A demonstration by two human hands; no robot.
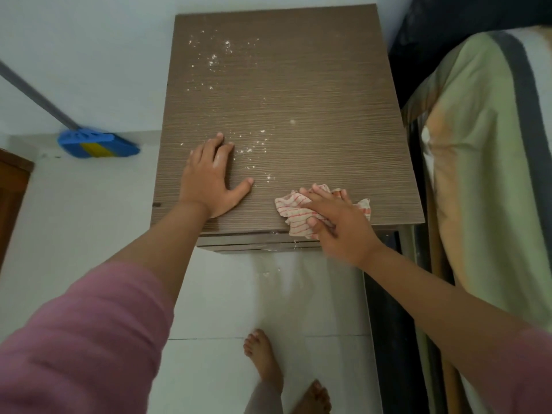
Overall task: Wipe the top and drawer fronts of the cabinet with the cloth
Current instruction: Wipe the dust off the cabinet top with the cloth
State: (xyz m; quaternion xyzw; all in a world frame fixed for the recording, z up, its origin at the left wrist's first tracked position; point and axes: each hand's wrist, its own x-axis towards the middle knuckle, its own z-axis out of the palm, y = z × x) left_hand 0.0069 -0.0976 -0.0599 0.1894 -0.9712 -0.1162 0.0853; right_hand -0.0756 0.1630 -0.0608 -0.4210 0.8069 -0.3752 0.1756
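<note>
Surface: brown cabinet (pixel 298 100) top, white crumbs (pixel 251 147) scattered.
Left hand (pixel 213 177): flat, fingers spread.
Right hand (pixel 334 222): grip held striped cloth (pixel 294 210) near edge.
Room: broom (pixel 95 143) left, bed (pixel 484 174) right.

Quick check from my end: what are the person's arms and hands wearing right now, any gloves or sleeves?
No gloves: the left hand and right hand are bare. Pink long sleeves are pushed up both arms, leaving the forearms uncovered. No rings, watch or bracelets show.
</note>
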